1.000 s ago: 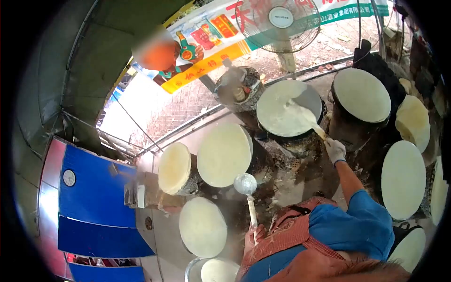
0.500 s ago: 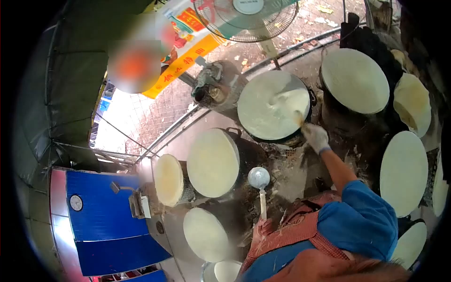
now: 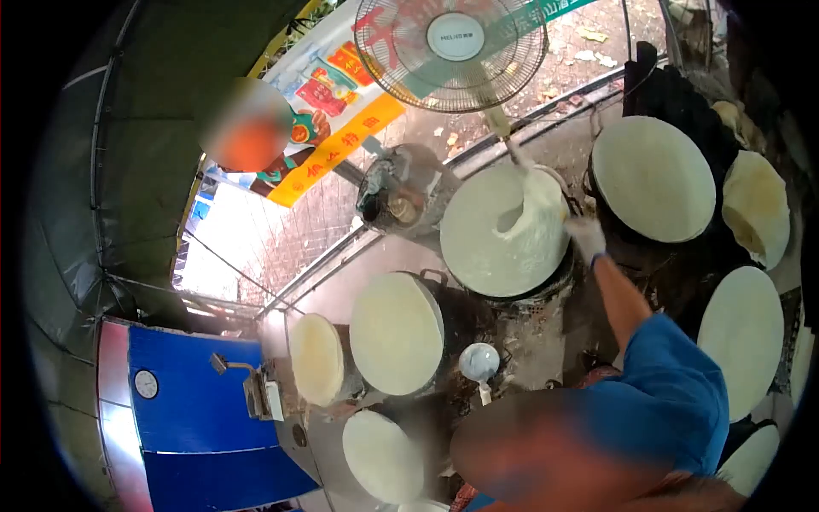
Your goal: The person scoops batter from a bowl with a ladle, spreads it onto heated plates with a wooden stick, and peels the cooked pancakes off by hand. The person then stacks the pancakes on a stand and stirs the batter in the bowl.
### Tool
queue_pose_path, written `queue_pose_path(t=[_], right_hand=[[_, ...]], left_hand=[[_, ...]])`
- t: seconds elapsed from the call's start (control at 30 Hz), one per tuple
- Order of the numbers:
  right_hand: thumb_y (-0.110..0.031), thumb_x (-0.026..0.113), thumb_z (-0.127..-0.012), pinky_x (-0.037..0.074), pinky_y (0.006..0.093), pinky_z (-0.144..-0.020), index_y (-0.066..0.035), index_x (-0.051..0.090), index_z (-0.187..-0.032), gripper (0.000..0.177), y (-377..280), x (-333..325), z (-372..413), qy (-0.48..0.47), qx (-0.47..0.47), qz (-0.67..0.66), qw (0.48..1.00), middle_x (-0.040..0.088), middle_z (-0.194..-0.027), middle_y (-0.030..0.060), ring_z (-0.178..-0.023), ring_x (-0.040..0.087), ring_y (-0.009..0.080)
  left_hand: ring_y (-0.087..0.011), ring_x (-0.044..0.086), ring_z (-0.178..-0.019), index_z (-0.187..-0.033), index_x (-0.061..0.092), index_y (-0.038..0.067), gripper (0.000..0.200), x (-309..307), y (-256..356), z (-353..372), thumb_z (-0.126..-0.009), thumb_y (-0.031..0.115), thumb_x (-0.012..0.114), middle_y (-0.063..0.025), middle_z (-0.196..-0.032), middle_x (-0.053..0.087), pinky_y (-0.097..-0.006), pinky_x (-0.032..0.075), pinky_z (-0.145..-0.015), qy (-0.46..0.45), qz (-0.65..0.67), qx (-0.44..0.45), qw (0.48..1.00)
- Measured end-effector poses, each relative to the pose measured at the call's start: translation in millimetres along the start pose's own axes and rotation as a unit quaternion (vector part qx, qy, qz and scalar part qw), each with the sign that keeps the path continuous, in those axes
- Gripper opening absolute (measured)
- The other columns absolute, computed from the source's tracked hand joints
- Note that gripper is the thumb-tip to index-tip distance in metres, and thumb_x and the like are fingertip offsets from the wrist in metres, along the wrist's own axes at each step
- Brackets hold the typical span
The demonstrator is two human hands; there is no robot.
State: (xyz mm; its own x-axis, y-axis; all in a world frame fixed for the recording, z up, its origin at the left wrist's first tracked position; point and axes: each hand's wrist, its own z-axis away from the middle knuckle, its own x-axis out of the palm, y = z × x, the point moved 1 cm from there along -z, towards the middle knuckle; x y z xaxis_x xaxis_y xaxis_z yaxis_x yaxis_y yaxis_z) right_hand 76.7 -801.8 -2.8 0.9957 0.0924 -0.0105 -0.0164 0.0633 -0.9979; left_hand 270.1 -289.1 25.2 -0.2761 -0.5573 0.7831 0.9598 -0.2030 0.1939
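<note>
My right hand (image 3: 586,237), in a pale glove, is closed at the right rim of a round griddle (image 3: 473,243) coated with white batter. What it grips is blurred and small. A thicker fold of wet batter (image 3: 543,205) lies on the griddle's right side, left of the hand. Below the griddle is a metal ladle (image 3: 479,362) with a pale handle running downward. A blurred shape covers the handle's lower end, and my left hand cannot be seen.
Other round griddles with pale sheets stand at the right (image 3: 653,179), left centre (image 3: 397,333) and lower left (image 3: 383,456). A folded sheet (image 3: 757,209) is at far right. Beyond are a fan (image 3: 452,51), a metal drum (image 3: 418,192) and another person (image 3: 247,136).
The view has shifted, so the griddles appear lower. The thick batter now has a different shape, stretching toward the griddle's far edge. My left hand, earlier on the ladle handle, is now hidden.
</note>
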Motion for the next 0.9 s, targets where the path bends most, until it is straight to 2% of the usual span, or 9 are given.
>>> queue_pose_path(t=[0.07,0.17,0.3,0.5,0.63,0.73,0.8,0.87,0.9], right_hand=[[-0.026,0.071,-0.073,0.049,0.0327,-0.075,0.002,0.068,-0.097,0.036,39,38,41,-0.018,0.009,-0.003,1.0,0.07,-0.091,0.0126,-0.084,0.065,0.02],[-0.033,0.07,-0.075,0.048,0.0348,-0.078,-0.002,0.068,-0.098,0.039,6,26,75,-0.074,0.001,0.262,0.962,0.065,-0.095,0.0209,-0.087,0.063,0.0312],[-0.017,0.067,-0.08,0.047,0.028,-0.074,0.006,0.067,-0.093,0.026,45,-27,80,0.021,0.146,-0.184,0.972,0.066,-0.087,0.0066,-0.08,0.059,0.0117],[-0.02,0.068,-0.081,0.047,0.0256,-0.073,0.004,0.066,-0.104,0.033,11,1,141,-0.058,0.141,0.03,0.988,0.067,-0.089,0.0076,-0.079,0.06,0.0121],[-0.024,0.062,-0.085,0.05,0.032,-0.068,-0.006,0.065,-0.104,0.026,15,-29,51,0.048,0.006,0.142,0.989,0.068,-0.081,0.0108,-0.072,0.064,0.0213],[-0.026,0.058,-0.084,0.05,0.0413,-0.055,-0.011,0.059,-0.08,0.016,-3,-2,27,0.002,-0.153,0.576,0.803,0.059,-0.06,0.0138,-0.058,0.062,0.03],[-0.026,0.057,-0.082,0.047,0.0403,-0.045,-0.013,0.057,-0.077,0.014,-22,-5,46,-0.094,-0.296,0.548,0.777,0.058,-0.055,0.0102,-0.052,0.06,0.0282],[-0.026,0.058,-0.082,0.045,0.0367,-0.041,-0.013,0.058,-0.077,0.014,-42,-26,51,-0.127,-0.301,0.583,0.744,0.057,-0.055,0.0098,-0.05,0.059,0.0265],[-0.026,0.06,-0.082,0.044,0.036,-0.04,-0.013,0.059,-0.078,0.014,-40,-37,48,-0.068,-0.334,0.579,0.741,0.057,-0.056,0.0093,-0.049,0.058,0.0253]], left_hand=[[-0.0092,0.035,-0.044,-0.108,0.047,0.007,0.02,-7,9,0,-0.093,0.02,0.05,0.0001,-0.065,0.038,-0.0229,0.03,-0.039,-0.001,0.002,-0.011,1.0],[-0.0093,0.035,-0.044,-0.103,0.048,0.007,0.017,-17,13,13,-0.094,0.021,0.049,0.0002,-0.065,0.038,-0.0231,0.03,-0.039,0.017,0.042,-0.03,0.999],[-0.0094,0.034,-0.044,-0.097,0.049,0.007,0.015,-30,31,26,-0.094,0.022,0.048,0.0004,-0.064,0.038,-0.0234,0.03,-0.038,0.019,0.072,-0.037,0.997],[-0.0097,0.034,-0.044,-0.087,0.051,0.007,0.019,-38,42,26,-0.095,0.023,0.047,0.0006,-0.062,0.037,-0.0238,0.029,-0.038,0.028,0.126,-0.048,0.991],[-0.01,0.034,-0.043,-0.073,0.045,0.01,0.029,-20,61,12,-0.097,0.027,0.044,0.0012,-0.059,0.036,-0.0247,0.029,-0.037,-0.022,0.084,-0.036,0.996],[-0.0117,0.035,-0.042,-0.068,0.041,0.014,0.034,3,73,-4,-0.096,0.032,0.043,0.0022,-0.054,0.036,-0.0272,0.03,-0.037,0.116,-0.009,-0.032,0.993],[-0.015,0.038,-0.044,-0.066,0.041,0.017,0.031,39,79,-17,-0.094,0.029,0.045,0.002,-0.055,0.038,-0.0295,0.032,-0.038,0.18,-0.098,0.001,0.979],[-0.0095,0.036,-0.042,-0.071,0.042,0.013,0.037,41,94,-41,-0.095,0.042,0.044,0.0024,-0.054,0.037,-0.0254,0.029,-0.037,-0.035,0.164,-0.112,0.979],[-0.009,0.035,-0.04,-0.069,0.04,0.014,0.035,42,106,-58,-0.095,0.038,0.045,0.0027,-0.052,0.036,-0.0251,0.028,-0.036,0.031,0.162,-0.086,0.983]])
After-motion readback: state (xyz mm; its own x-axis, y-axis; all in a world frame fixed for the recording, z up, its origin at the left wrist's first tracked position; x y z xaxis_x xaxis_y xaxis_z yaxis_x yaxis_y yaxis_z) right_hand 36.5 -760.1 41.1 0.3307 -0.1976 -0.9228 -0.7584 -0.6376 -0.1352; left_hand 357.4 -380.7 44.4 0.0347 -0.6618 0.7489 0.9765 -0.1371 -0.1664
